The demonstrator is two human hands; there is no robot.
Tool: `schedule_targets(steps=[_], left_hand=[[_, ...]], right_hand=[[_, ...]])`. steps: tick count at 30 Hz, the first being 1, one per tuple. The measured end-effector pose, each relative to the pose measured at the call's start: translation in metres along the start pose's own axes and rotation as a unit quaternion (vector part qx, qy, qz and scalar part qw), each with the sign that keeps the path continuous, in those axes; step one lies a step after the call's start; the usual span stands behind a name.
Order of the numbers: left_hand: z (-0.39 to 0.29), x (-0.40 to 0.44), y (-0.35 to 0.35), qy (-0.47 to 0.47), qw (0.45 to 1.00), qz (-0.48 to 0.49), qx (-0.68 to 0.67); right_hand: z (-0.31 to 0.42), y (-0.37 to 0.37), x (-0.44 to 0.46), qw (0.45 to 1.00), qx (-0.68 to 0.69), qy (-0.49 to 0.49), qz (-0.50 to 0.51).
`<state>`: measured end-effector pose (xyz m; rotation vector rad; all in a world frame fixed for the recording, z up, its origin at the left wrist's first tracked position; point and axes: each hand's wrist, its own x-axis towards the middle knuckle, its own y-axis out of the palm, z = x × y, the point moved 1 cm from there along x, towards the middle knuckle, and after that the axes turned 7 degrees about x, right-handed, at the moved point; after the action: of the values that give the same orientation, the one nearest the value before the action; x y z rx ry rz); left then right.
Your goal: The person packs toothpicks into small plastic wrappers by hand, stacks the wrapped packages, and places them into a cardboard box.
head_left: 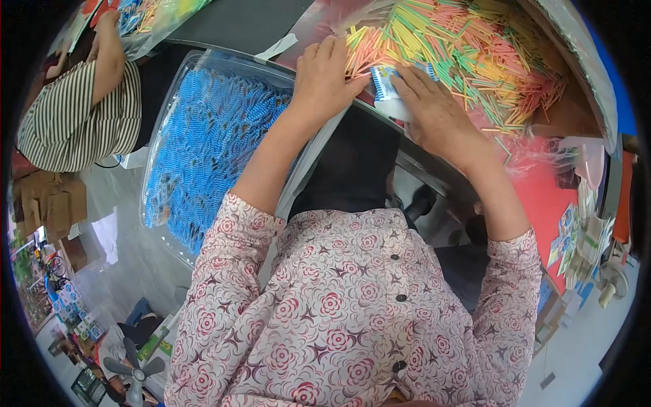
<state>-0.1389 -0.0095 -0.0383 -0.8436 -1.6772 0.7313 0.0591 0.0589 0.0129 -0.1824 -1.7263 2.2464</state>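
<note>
A heap of thin, short coloured sticks (434,41) in pink, yellow, orange and green lies at the table's far side. My left hand (324,85) rests at the heap's near left edge, fingers extended beside pink sticks and thumb spread towards the packet. A small blue-and-white packet (388,88) with striped edges is under the fingers of my right hand (434,112), which grips it at the heap's near edge. Its contents are hidden. Left of my left forearm, a clear plastic bin (150,146) holds many blue-and-white striped packets (217,142).
A cardboard wall (576,61) bounds the heap on the right. Clear plastic film (542,152) lies on the red surface (536,203). Another person in a striped top (85,122) sits at upper left. Cardboard boxes (54,203) and a fan (134,366) stand further left.
</note>
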Motion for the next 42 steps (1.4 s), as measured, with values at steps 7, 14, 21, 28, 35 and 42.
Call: schedule_targets(steps=[7, 14, 21, 28, 35, 42], left_hand=[[-0.004, -0.002, 0.014, -0.003, 1.0, -0.016, 0.024], [-0.015, 0.001, 0.018, 0.017, 0.999, -0.011, 0.03], [-0.03, 0.009, 0.026, -0.001, 1.0, 0.006, -0.005], [-0.049, 0.017, 0.034, -0.07, 0.988, 0.033, -0.132], [-0.062, 0.023, 0.04, -0.155, 0.93, 0.081, -0.324], [-0.113, 0.02, 0.056, -0.272, 0.825, 0.043, -0.494]], right_hand=[[0.002, 0.012, -0.012, 0.999, -0.037, 0.006, -0.03], [-0.024, 0.021, -0.03, 0.991, -0.046, 0.007, -0.128], [-0.044, 0.011, -0.049, 0.983, -0.031, 0.007, -0.179], [-0.049, 0.004, -0.109, 0.98, -0.08, 0.069, -0.168], [-0.049, 0.005, -0.136, 0.972, -0.088, 0.153, -0.155], [-0.027, -0.011, -0.146, 0.979, 0.004, 0.178, -0.103]])
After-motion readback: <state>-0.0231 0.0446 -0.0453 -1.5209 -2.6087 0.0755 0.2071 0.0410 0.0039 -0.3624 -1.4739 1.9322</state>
